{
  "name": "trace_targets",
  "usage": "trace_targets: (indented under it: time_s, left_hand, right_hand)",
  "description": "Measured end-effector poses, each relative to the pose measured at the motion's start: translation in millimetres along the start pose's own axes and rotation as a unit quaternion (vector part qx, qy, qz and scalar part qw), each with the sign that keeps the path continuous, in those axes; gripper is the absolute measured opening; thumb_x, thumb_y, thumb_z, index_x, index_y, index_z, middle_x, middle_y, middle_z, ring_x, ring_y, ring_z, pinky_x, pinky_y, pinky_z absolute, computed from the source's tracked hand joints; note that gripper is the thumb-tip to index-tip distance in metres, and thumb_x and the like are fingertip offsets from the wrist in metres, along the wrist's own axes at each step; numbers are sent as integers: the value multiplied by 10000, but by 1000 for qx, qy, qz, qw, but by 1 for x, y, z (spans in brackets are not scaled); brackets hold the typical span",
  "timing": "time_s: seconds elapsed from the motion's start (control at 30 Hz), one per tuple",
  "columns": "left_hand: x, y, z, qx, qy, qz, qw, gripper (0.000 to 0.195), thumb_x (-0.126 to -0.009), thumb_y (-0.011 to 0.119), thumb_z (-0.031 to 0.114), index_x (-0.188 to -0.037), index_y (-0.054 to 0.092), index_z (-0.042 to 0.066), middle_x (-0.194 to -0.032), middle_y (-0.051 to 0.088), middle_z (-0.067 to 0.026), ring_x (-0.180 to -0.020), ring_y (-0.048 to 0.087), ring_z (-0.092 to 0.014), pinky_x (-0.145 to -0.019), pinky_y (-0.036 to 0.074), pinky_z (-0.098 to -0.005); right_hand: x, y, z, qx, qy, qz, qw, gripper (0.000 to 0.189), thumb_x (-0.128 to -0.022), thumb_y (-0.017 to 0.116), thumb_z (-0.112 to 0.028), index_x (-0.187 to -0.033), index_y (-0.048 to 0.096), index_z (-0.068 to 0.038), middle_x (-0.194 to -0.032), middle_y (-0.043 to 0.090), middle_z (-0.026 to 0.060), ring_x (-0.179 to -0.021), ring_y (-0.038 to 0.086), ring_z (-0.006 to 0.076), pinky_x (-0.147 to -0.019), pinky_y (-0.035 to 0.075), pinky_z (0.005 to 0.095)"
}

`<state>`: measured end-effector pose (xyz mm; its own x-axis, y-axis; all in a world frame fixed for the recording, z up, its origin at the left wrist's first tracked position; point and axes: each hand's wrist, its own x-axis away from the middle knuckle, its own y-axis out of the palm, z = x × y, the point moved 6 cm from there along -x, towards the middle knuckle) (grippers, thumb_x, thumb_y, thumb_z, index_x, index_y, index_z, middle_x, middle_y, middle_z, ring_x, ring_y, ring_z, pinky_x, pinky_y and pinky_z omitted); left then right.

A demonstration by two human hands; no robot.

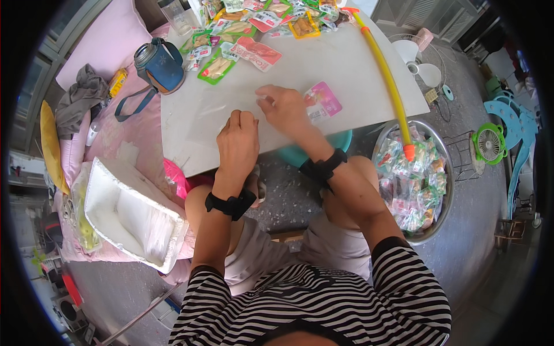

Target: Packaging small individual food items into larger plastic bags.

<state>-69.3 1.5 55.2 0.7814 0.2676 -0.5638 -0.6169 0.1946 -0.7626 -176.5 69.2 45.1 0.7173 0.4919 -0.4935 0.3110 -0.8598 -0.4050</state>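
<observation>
A clear plastic bag (213,103), hard to make out, lies on the white tabletop (361,65) under and beside my hands. My left hand (238,140) is curled with its fingertips on the bag's near side. Just right of it, my right hand (283,108) bends its thumb and forefinger around a bit of clear film. A pink and white printed packet (323,101) lies flat beside my right hand, partly covered by it. Beyond my hands, a red and white packet (258,53) and a green-edged food packet (217,67) front a heap of sealed snack packets (268,19).
A yellow tube with orange ends (385,73) reaches from the table over a metal basin (450,190) of bagged packets. Left are a blue-sleeved flask (162,67) and a white foam box (125,216) with clear bags. A teal basin (344,140) sits beneath the table edge.
</observation>
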Motion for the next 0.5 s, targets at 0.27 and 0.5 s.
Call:
trace_targets:
  time_s: [0.27,0.5]
  left_hand:
    - [20,-6,-31,-34,-140,-13,990,179,-736,588,16,-882,490,50,-830,577,-145,-647,571,-351,-550,447,-422]
    - [26,3,-55,-55,-163,-4,985,181,-716,541,-20,-878,481,37,-774,559,-150,-620,575,-359,-524,459,-437]
  right_hand:
    - [-2,-3,15,57,-15,13,998,45,-735,567,-25,-749,608,-15,-713,602,172,-660,581,353,-601,460,404]
    - [-1,16,6,23,-2,-85,996,110,-757,580,-106,-786,623,-10,-736,612,170,-689,593,327,-646,468,387]
